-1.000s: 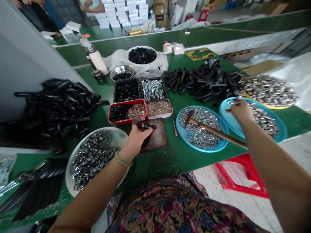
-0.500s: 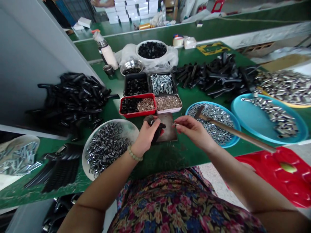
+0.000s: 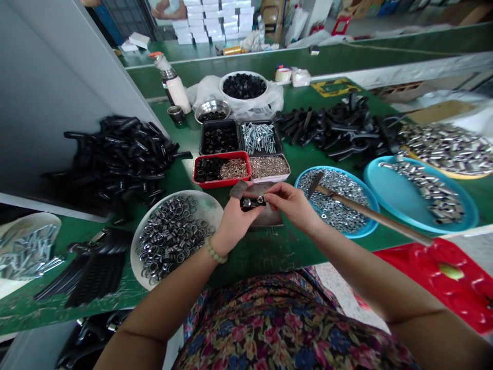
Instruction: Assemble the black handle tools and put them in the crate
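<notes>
My left hand (image 3: 235, 220) is closed around a black plastic part (image 3: 248, 203), much of it hidden by the fingers. My right hand (image 3: 293, 206) pinches a small shiny metal piece (image 3: 261, 199) against the right end of that part. Both hands are above a flat metal plate (image 3: 271, 218) on the green bench. Beyond them stand a red tray (image 3: 220, 183) of black pieces and copper-coloured fasteners, and a white tray (image 3: 284, 174) of tiny metal pieces. A bowl of metal rings (image 3: 177, 231) is left of my left hand.
A hammer (image 3: 370, 208) lies across a blue tray (image 3: 375, 226) of small nuts on the right. Another blue tray (image 3: 396, 187) holds metal cylinders. Black parts are heaped at left (image 3: 123, 154) and back right (image 3: 342, 123). A flask (image 3: 177, 92) stands behind. Another person's arm (image 3: 169, 11) shows beyond.
My right hand has moved left, bringing the metal piece to the black part. My left hand has turned the part so its end faces right. The view has shifted slightly.
</notes>
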`<state>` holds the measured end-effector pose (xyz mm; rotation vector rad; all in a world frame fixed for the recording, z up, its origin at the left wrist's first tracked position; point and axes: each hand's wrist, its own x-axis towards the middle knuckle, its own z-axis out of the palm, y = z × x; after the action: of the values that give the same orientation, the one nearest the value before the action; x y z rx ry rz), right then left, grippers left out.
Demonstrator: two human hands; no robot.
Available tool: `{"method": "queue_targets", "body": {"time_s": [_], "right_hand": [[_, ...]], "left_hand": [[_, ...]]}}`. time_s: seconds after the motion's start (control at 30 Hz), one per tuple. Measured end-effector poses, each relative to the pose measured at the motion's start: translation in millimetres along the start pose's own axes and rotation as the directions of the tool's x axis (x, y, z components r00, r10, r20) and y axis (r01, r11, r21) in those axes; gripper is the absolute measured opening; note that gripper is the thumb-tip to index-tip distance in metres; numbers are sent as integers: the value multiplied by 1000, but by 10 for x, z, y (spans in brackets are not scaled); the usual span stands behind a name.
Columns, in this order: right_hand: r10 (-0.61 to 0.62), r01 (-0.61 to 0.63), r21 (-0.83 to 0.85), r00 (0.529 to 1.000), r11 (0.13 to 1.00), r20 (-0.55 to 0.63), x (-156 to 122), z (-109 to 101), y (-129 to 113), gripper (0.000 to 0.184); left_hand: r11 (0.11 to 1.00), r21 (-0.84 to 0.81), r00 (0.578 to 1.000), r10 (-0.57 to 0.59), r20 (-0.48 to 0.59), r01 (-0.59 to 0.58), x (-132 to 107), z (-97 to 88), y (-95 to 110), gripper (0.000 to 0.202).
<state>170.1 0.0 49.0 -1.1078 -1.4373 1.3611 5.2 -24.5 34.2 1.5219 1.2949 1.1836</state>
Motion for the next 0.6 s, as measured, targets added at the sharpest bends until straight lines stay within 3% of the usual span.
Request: {"method": "queue_targets", "body": {"time_s": [0.13,0.37,0.6], "right_hand": [[-12,12,1,1000,1000,1,5,14,-23,20],[-108,112,80,993,990,-48,60,-83,-5,17],[-282,291,-119,956,949,88,64,-90,0,10]], "left_hand": [[999,27,997,36,69,-38,45,-19,6,55],[999,27,997,18,70,-20,105,-39,-21,56],[999,-43,997,8,77,-4,142,-58,-10,65]]}}
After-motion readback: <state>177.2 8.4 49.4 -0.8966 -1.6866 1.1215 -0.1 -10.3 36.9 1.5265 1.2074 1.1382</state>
